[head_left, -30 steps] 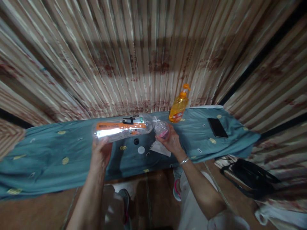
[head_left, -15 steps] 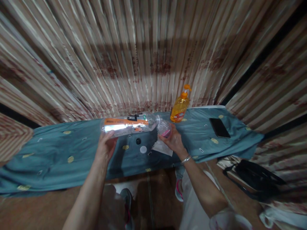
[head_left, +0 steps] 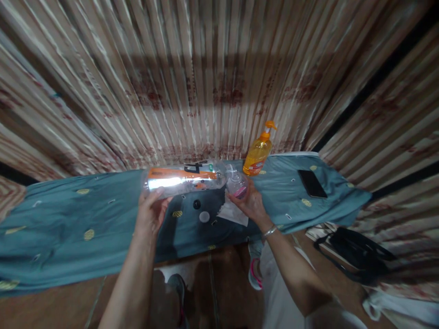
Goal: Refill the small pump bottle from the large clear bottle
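A large clear plastic bottle (head_left: 181, 178) with an orange and black label lies sideways above the cloth, its neck pointing right. My left hand (head_left: 151, 208) grips it near its base, at the left end. My right hand (head_left: 248, 201) is closed around a smaller clear plastic bottle (head_left: 236, 183) with a pink patch, tilted so that its mouth is up and to the left. The neck of the large bottle meets the mouth area of the small one; whether they touch, I cannot tell. Below them lie a white cap (head_left: 204, 216), a black cap (head_left: 196, 204) and a white tissue (head_left: 233, 214).
An orange pump bottle (head_left: 258, 155) stands just beyond my right hand. Farther right, a black phone (head_left: 312, 183) lies on the teal cloth (head_left: 116, 228). Behind is a pleated curtain (head_left: 206, 82). A black bag (head_left: 356, 253) rests low at the right.
The view has shifted slightly. Both hands keep their holds on the two bottles, and the small bottle sits a little lower and further right, more upright against the large bottle's neck.
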The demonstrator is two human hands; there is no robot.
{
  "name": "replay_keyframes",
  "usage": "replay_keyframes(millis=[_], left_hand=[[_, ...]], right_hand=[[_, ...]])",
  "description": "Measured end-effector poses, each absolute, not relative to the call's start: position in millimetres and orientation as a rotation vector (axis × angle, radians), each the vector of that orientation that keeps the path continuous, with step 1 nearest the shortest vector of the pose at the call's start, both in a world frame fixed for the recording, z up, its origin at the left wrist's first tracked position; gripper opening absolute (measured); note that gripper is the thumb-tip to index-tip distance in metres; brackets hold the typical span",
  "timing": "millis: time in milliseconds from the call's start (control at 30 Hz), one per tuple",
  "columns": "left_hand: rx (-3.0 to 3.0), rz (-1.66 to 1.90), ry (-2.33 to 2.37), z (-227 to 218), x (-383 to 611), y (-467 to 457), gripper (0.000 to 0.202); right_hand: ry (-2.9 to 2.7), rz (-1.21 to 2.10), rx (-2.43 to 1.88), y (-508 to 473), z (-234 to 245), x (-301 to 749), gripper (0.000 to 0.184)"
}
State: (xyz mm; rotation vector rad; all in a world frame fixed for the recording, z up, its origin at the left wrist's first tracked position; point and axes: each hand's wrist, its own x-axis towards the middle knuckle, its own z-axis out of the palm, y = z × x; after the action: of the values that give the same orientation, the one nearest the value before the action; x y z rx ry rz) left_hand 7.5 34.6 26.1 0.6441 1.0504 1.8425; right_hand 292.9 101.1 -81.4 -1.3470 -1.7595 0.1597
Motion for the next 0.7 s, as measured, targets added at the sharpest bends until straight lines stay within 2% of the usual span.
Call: replay_keyframes(millis=[367, 700], left_hand=[[0.654, 1.945, 1.041, 29, 14, 18, 0.061], [0.703, 1.926, 1.028, 32, 14, 14, 0.091]], right_hand=[[-1.779, 0.11, -1.333, 97, -80, 295, 0.087], [-1.784, 0.135, -1.375, 95, -76, 297, 0.084]])
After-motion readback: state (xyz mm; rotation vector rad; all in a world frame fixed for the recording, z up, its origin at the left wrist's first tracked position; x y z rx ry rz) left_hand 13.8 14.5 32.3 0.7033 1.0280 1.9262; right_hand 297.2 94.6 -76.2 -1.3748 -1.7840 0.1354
